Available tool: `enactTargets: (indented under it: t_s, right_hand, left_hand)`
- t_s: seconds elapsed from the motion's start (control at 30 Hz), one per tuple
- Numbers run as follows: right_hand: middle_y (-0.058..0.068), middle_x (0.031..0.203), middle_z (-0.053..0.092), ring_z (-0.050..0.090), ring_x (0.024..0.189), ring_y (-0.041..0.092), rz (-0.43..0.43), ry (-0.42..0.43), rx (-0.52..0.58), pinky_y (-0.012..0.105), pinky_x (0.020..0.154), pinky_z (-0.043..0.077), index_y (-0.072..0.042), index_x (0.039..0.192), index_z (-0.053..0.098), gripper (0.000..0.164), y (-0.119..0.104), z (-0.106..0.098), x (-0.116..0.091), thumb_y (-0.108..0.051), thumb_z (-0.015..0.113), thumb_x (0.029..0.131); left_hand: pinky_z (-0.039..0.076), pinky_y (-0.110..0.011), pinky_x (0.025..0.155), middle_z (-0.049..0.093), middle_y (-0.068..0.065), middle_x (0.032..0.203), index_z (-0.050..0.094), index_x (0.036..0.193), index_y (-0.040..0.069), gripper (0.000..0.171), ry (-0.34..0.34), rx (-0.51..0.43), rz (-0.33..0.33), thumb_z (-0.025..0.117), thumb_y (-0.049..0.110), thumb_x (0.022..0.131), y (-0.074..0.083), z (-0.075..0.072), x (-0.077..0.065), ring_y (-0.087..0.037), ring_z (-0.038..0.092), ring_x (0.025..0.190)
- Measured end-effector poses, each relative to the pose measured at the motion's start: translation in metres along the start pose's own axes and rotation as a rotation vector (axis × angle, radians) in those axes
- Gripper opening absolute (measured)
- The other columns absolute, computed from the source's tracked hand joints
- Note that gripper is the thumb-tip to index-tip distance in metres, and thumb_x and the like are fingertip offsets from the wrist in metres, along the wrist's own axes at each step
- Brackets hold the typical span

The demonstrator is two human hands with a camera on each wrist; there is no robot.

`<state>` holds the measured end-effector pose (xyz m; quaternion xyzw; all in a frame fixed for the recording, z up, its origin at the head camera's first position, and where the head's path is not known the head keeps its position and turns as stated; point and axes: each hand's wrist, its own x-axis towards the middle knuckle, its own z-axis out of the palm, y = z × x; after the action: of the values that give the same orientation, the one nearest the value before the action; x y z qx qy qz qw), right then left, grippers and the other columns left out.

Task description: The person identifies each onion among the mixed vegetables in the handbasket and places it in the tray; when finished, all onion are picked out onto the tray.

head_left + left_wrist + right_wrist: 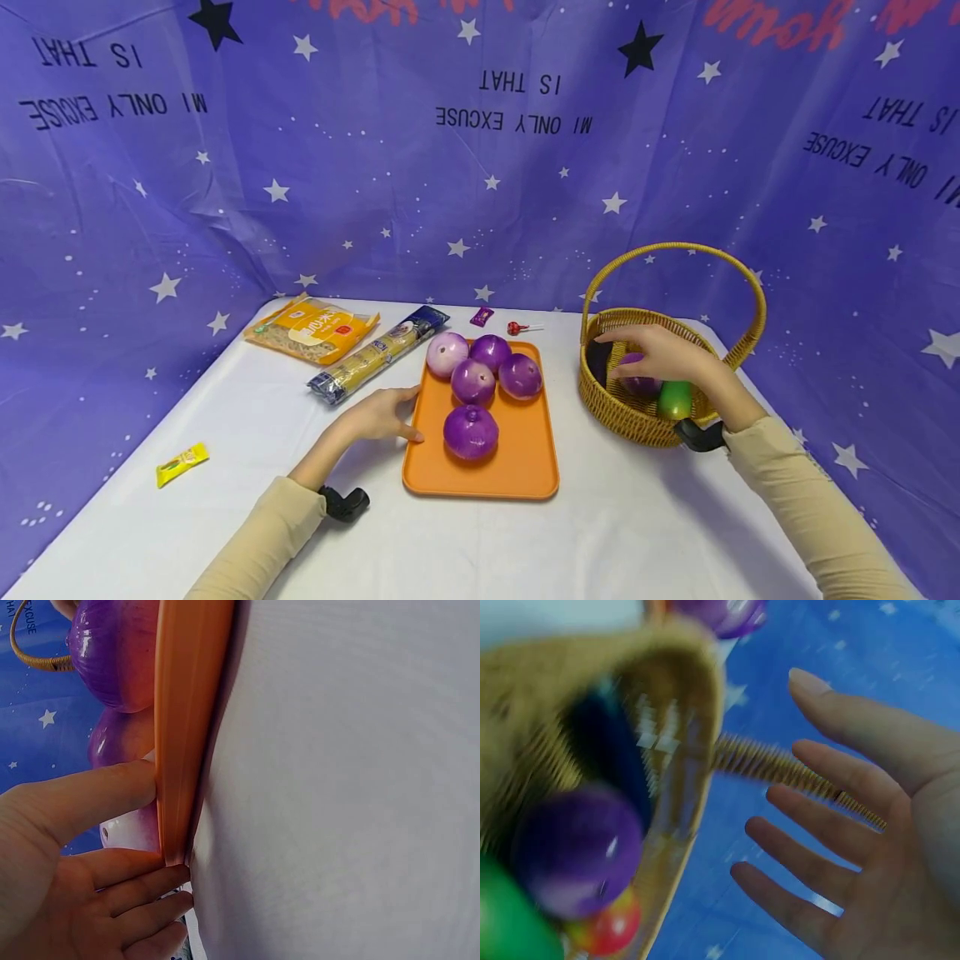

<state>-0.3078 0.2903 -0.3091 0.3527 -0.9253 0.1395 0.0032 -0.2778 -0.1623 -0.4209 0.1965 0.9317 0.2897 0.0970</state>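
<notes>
While hovered over, wicker basket (628, 414), yellow, round, tall-handled

Tray (525, 467) was orange, onions (471, 431) purple – one paler; basket (630, 412) golden-yellow wicker; backdrop (225, 183) violet-blue with white stars – tablecloth (637, 533) white.

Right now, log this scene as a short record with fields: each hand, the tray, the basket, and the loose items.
left hand: open, fingers touching the left rim of the orange tray
right hand: open, over the wicker basket, holding nothing
tray load: five purple onions
basket contents: purple ball, green item, dark item
table: noodle packs, lollipop, yellow sachet
</notes>
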Motion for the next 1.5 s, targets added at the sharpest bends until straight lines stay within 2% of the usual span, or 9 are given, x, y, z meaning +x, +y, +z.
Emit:
enactTargets:
  t_s: [0.13, 0.3, 0.5, 0.6, 0.7, 0.83, 1.0, 1.27, 1.5]
  right_hand:
    - [0.012, 0.125, 0.063, 0.056, 0.111, 0.029, 0.084, -0.066, 0.018, 0.05, 0.095, 0.046, -0.008, 0.131, 0.06, 0.054, 0.021, -0.01, 0.001, -0.028, 0.076, 0.084]
    - [0.015, 0.127, 0.061, 0.052, 0.118, 0.041, 0.154, -0.147, 0.038, 0.058, 0.098, 0.043, -0.007, 0.133, 0.058, 0.055, 0.041, -0.016, 0.006, -0.028, 0.075, 0.085]
    - [0.016, 0.133, 0.057, 0.049, 0.121, 0.045, 0.218, -0.236, 0.088, 0.057, 0.099, 0.043, -0.008, 0.132, 0.06, 0.054, 0.065, -0.015, 0.01, -0.029, 0.075, 0.085]
    - [0.019, 0.133, 0.056, 0.048, 0.121, 0.046, 0.223, -0.256, 0.118, 0.057, 0.099, 0.043, -0.005, 0.131, 0.059, 0.054, 0.074, -0.011, 0.011, -0.029, 0.074, 0.085]
    - [0.023, 0.128, 0.057, 0.05, 0.119, 0.046, 0.202, -0.276, 0.148, 0.056, 0.098, 0.044, 0.003, 0.129, 0.058, 0.055, 0.079, -0.006, 0.013, -0.026, 0.074, 0.085]
    - [0.02, 0.118, 0.063, 0.057, 0.11, 0.04, 0.164, -0.307, 0.111, 0.052, 0.093, 0.049, 0.007, 0.123, 0.06, 0.052, 0.082, 0.001, 0.015, -0.024, 0.076, 0.083]
    - [0.013, 0.11, 0.066, 0.059, 0.104, 0.035, 0.17, -0.296, 0.078, 0.049, 0.088, 0.052, 0.004, 0.116, 0.064, 0.047, 0.081, 0.006, 0.016, -0.023, 0.078, 0.08]
    - [0.014, 0.112, 0.066, 0.06, 0.105, 0.036, 0.18, -0.264, 0.079, 0.048, 0.087, 0.053, 0.003, 0.118, 0.064, 0.048, 0.079, 0.007, 0.015, -0.024, 0.079, 0.08]
    - [0.016, 0.117, 0.064, 0.059, 0.107, 0.036, 0.17, -0.15, 0.089, 0.05, 0.09, 0.051, 0.002, 0.122, 0.063, 0.052, 0.073, 0.001, 0.007, -0.027, 0.078, 0.081]
  left_hand:
    - [0.03, -0.052, 0.111, 0.045, -0.023, 0.143, 0.04, 0.143, -0.005, 0.091, 0.002, 0.003, 0.001, 0.084, 0.032, 0.073, -0.001, 0.0, -0.001, -0.04, 0.038, 0.133]
    - [0.03, -0.051, 0.111, 0.045, -0.023, 0.143, 0.04, 0.143, -0.004, 0.091, -0.001, 0.003, -0.005, 0.084, 0.033, 0.073, -0.002, 0.0, 0.0, -0.04, 0.038, 0.133]
    - [0.031, -0.051, 0.111, 0.046, -0.023, 0.142, 0.041, 0.143, -0.005, 0.09, 0.007, 0.014, 0.008, 0.084, 0.033, 0.073, -0.001, 0.001, 0.0, -0.04, 0.039, 0.133]
    - [0.031, -0.051, 0.111, 0.046, -0.024, 0.141, 0.042, 0.142, -0.006, 0.091, 0.015, 0.026, 0.021, 0.084, 0.033, 0.072, 0.0, 0.002, -0.001, -0.041, 0.039, 0.132]
    - [0.031, -0.05, 0.111, 0.046, -0.023, 0.142, 0.042, 0.142, -0.005, 0.091, 0.023, 0.024, 0.014, 0.085, 0.033, 0.071, 0.0, 0.002, -0.001, -0.04, 0.039, 0.132]
    - [0.031, -0.05, 0.111, 0.046, -0.023, 0.142, 0.042, 0.142, -0.005, 0.091, 0.02, 0.023, 0.012, 0.085, 0.032, 0.072, 0.001, 0.002, -0.001, -0.04, 0.039, 0.132]
    - [0.031, -0.05, 0.111, 0.045, -0.024, 0.142, 0.042, 0.142, -0.005, 0.091, 0.019, 0.019, 0.017, 0.085, 0.032, 0.071, 0.001, 0.001, -0.001, -0.041, 0.039, 0.132]
    - [0.031, -0.051, 0.111, 0.046, -0.024, 0.141, 0.042, 0.141, -0.006, 0.091, 0.024, 0.022, 0.033, 0.085, 0.033, 0.071, -0.002, 0.002, -0.001, -0.041, 0.039, 0.132]
    - [0.031, -0.051, 0.111, 0.046, -0.024, 0.141, 0.042, 0.141, -0.007, 0.091, 0.022, 0.025, 0.035, 0.085, 0.032, 0.071, -0.002, 0.001, 0.0, -0.041, 0.039, 0.132]
